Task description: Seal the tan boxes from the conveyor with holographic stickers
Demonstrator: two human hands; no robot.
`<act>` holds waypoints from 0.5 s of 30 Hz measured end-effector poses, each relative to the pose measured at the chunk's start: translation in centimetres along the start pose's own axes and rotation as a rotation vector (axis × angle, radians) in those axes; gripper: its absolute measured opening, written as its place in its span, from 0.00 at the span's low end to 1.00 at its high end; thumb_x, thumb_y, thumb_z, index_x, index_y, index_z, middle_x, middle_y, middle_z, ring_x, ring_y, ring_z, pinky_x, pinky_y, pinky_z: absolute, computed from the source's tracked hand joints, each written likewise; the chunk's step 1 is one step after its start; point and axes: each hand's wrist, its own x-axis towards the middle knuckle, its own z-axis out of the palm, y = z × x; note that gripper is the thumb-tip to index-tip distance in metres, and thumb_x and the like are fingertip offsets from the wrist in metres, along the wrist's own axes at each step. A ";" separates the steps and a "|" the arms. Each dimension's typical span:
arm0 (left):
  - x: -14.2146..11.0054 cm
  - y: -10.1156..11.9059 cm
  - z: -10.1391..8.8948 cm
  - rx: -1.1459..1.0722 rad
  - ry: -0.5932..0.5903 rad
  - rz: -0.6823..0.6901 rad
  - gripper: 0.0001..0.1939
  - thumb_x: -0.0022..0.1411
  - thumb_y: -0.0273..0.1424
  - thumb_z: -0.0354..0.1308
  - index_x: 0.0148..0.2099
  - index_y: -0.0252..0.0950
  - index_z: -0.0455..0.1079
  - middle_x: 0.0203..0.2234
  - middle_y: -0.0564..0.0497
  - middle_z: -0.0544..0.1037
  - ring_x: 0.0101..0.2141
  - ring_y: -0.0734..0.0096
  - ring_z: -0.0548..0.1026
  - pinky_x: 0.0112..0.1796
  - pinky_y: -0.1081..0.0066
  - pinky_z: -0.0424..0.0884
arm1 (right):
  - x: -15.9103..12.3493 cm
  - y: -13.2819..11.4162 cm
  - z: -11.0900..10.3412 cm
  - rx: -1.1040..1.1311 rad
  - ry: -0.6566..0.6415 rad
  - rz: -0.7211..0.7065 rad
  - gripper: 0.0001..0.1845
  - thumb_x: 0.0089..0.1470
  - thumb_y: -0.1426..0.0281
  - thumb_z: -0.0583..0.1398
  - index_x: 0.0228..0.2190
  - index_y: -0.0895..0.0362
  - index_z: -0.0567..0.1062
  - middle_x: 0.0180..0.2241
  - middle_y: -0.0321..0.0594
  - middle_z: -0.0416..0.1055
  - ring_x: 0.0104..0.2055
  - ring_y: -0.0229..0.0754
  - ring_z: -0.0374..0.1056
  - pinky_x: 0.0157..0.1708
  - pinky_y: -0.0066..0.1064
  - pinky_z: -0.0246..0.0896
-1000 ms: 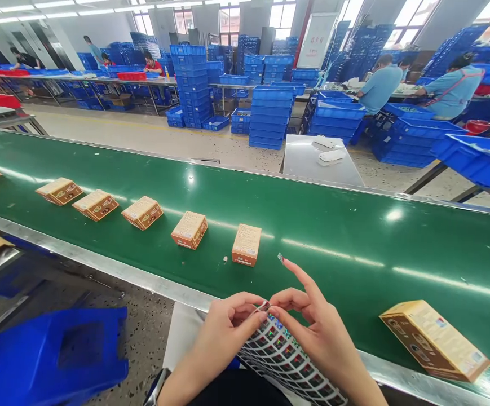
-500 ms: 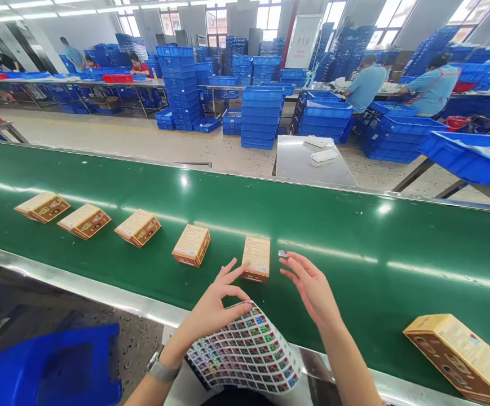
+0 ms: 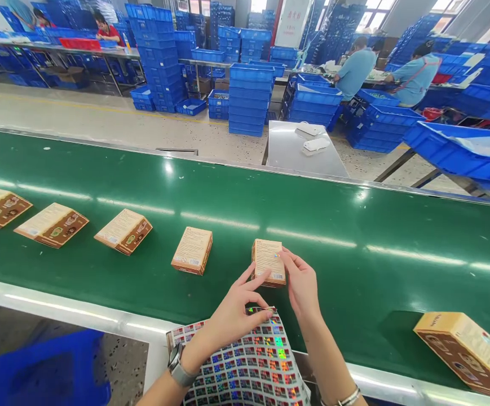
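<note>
Green conveyor belt [image 3: 228, 186] bears a printed carton [image 3: 265, 254] just beyond the left hand [image 3: 236, 307], which braces it while pinching a hologram-sticker sheet [image 3: 245, 361]; the right hand [image 3: 304, 285] pinches a small sticker [image 3: 276, 255] against it, seemingly needing careful alignment.

On the conveyor belt [image 3: 338, 208], four boxes [image 3: 191, 248] run off in a line to the person's left. The middle box [image 3: 269, 259] sits straight ahead, the right hand [image 3: 282, 254] at its right side, and the left hand [image 3: 268, 293] just before it, fingers reaching over. The sheet [image 3: 245, 361] hangs from that left hand, across the belt's near edge. Another box [image 3: 468, 352] lies well apart, off to the right. Behind the belt stands a side table [image 3: 291, 155], a crate stack [image 3: 251, 98] to its left.
</note>
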 end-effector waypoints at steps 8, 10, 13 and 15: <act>0.3 0.0 0.3 0.023 -0.044 0.036 0.05 0.57 0.27 0.64 0.30 0.42 0.79 0.64 0.56 0.63 0.69 0.50 0.44 0.65 0.41 0.49 | -0.6 0.0 -0.3 -0.191 0.057 -0.132 0.21 0.47 0.54 0.66 0.33 0.60 0.77 0.49 0.51 0.76 0.41 0.50 0.76 0.35 0.37 0.74; 0.4 0.0 0.4 0.033 -0.056 0.042 0.04 0.57 0.28 0.64 0.30 0.42 0.79 0.64 0.57 0.62 0.69 0.49 0.44 0.65 0.41 0.48 | -0.8 -0.2 -0.4 -0.257 0.072 -0.173 0.21 0.48 0.53 0.65 0.32 0.59 0.76 0.49 0.51 0.76 0.41 0.50 0.76 0.36 0.38 0.73; 0.6 -0.1 0.4 0.023 -0.072 0.054 0.05 0.57 0.28 0.64 0.30 0.41 0.78 0.65 0.56 0.62 0.69 0.49 0.43 0.64 0.41 0.49 | -1.1 -0.6 -0.2 -0.376 0.118 -0.254 0.18 0.49 0.55 0.65 0.32 0.58 0.75 0.45 0.50 0.77 0.42 0.50 0.74 0.42 0.40 0.69; 0.6 0.1 0.2 0.002 -0.084 0.060 0.04 0.57 0.28 0.64 0.30 0.41 0.78 0.65 0.55 0.62 0.69 0.49 0.43 0.65 0.41 0.48 | -0.9 -1.0 -0.2 -0.429 0.152 -0.298 0.19 0.49 0.56 0.66 0.37 0.57 0.74 0.41 0.48 0.78 0.42 0.49 0.73 0.45 0.41 0.66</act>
